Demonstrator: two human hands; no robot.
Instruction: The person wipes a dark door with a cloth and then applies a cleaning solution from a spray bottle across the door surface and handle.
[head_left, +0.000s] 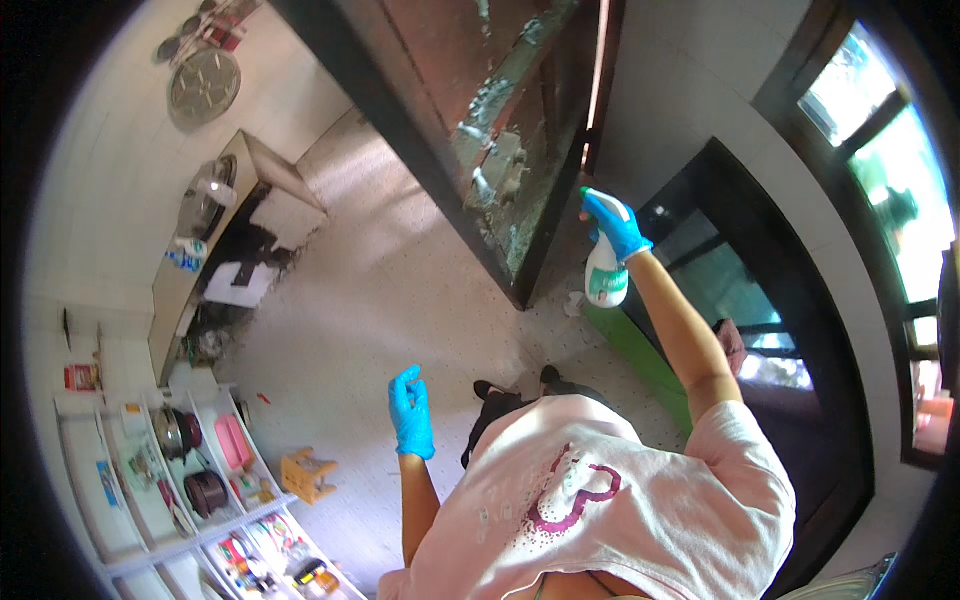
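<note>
My right hand (616, 225), in a blue disposable glove, is wrapped round the neck and trigger of a white spray bottle (606, 279) with a green nozzle tip and a green label. The nozzle points toward a dark wooden door (420, 142) standing at an angle before me. White foam (484, 186) clings in patches and streaks to the door's worn lower panel and rail. My left hand (411, 412), also in a blue glove, hangs over the floor with its fingers loosely curled and nothing in it.
A dark framed glass cabinet or door (739, 277) stands at my right, a green strip (637, 360) at its foot. At the left are a counter (161, 330) with a glass-lidded pan, a white shelf unit (172, 544) holding kitchenware, and a small wooden stool (307, 475).
</note>
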